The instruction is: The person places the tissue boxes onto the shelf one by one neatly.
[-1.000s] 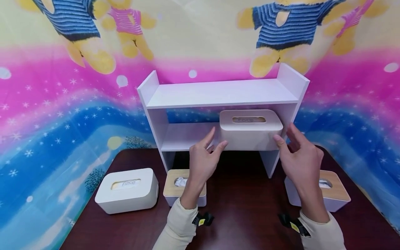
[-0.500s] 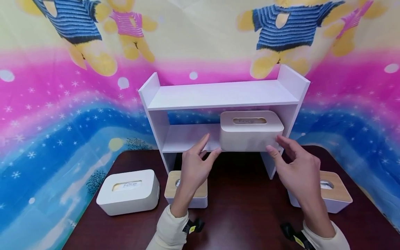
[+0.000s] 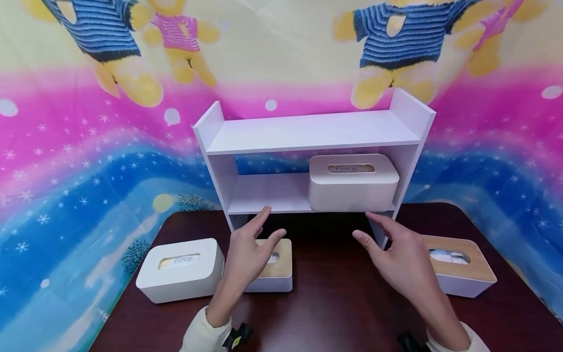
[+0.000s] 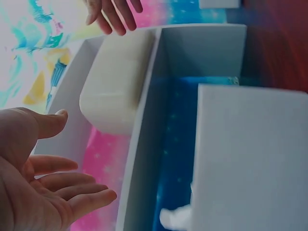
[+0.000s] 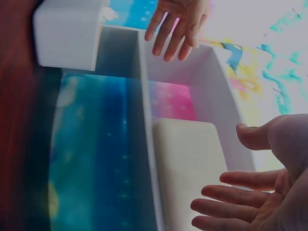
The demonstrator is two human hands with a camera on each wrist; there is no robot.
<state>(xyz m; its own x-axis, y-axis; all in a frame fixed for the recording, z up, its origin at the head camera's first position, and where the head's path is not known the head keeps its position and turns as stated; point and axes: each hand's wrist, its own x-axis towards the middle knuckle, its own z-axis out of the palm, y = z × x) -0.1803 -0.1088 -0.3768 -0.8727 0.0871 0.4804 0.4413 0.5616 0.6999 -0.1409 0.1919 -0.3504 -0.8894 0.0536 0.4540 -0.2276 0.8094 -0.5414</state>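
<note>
A cream tissue box (image 3: 354,195) with a "Face" label in its slot sits at the right end of the middle board of the white shelf (image 3: 308,132). My left hand (image 3: 247,256) hovers with spread fingers in front of a small wood-topped tissue box (image 3: 281,261), partly covering it. My right hand (image 3: 402,259), fingers loosely extended, is below and in front of the cream box and overlaps another wood-topped tissue box (image 3: 466,266). Both hands hold nothing. In the right wrist view, the cream box (image 5: 187,163) lies just beyond the right fingertips.
Another cream "Face" tissue box (image 3: 180,271) stands at the left of the dark red-brown table (image 3: 325,313). Behind the shelf hangs a colourful cloth (image 3: 281,58) printed with bears.
Both hands have drawn back from the cream box toward me and down, the left also moving left. The box stays on the shelf board.
</note>
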